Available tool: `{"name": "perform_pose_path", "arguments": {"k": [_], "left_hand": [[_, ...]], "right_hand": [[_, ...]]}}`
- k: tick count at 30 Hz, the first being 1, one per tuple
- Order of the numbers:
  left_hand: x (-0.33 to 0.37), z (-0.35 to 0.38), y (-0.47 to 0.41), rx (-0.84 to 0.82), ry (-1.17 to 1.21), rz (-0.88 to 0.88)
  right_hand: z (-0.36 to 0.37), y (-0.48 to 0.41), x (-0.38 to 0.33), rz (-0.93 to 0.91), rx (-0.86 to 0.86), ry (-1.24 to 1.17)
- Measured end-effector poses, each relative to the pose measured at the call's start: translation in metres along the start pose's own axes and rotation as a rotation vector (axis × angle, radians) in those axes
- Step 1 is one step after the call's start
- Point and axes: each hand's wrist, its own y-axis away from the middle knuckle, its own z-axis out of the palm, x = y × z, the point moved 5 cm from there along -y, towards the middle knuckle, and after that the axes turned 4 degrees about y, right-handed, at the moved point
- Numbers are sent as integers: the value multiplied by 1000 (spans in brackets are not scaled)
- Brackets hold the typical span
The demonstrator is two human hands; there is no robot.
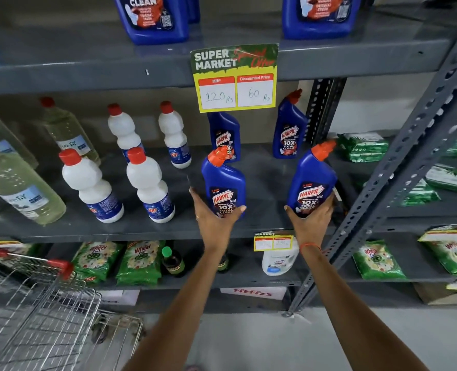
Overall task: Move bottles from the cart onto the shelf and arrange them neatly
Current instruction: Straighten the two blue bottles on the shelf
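Observation:
My left hand (212, 218) grips the base of a blue Harpic bottle (223, 183) with an orange cap, at the front of the grey middle shelf (147, 226). My right hand (311, 220) holds a second blue Harpic bottle (311, 180) the same way, further right. Both bottles are upright, slightly tilted, labels facing me. Two more Harpic bottles (224, 135) (289, 129) stand behind them at the back of the shelf. The wire cart (34, 311) is at the lower left; I see no bottles in it.
White bottles with red caps (91, 183) and clear bottles (21, 188) fill the shelf's left part. A price sign (235, 79) hangs from the upper shelf. A slotted upright (398, 162) slants at the right. Green detergent packs (139, 261) lie below.

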Motion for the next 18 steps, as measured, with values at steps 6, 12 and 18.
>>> {"name": "perform_pose_path", "arguments": {"k": [6,12,18], "left_hand": [[10,40,22,236,-114,7],[3,45,15,361,-122,-37],[3,45,15,359,-135,-41]], "right_hand": [[2,3,0,9,1,2],[2,2,3,26,8,14],[2,4,3,27,40,23]]}}
